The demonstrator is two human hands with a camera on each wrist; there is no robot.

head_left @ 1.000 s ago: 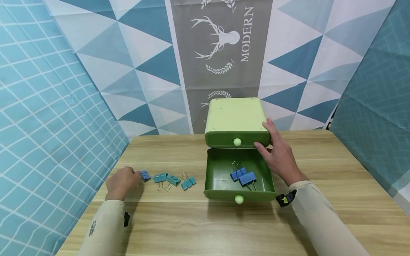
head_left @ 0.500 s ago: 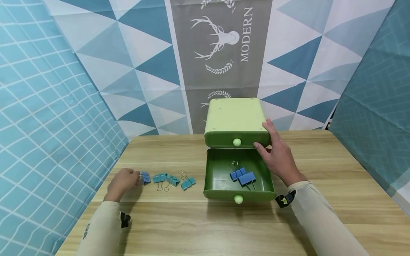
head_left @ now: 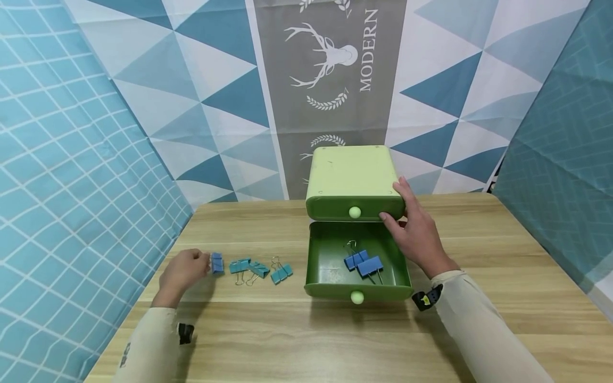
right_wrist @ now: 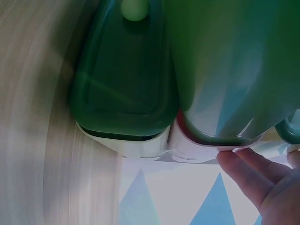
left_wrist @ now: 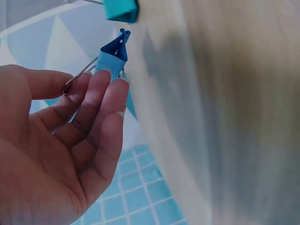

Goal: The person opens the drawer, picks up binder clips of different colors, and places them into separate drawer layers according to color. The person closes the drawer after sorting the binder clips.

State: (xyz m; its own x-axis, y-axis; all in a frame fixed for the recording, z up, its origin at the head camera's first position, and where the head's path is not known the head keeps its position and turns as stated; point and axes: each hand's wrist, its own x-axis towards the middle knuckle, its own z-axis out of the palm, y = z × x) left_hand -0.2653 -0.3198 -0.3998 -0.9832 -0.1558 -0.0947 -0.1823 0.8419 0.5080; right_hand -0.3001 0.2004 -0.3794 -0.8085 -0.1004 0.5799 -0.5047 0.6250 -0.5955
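My left hand pinches the wire handle of a blue binder clip between thumb and index finger, low at the table's left. In the left wrist view this binder clip points away from the fingertips, its wire running back to the thumb. My right hand rests against the right front corner of a green drawer box, thumb on the front, fingers along the side. Below, a drawer stands pulled out; two blue binder clips lie in it.
Several teal binder clips lie in a loose row between my left hand and the drawer. Patterned cloth hangs behind the wooden table, and more cloth stands at both sides.
My left hand has shifted slightly and turned the blue binder clip, which shows more fully now than a second ago. My right hand and the drawer box stay in place.
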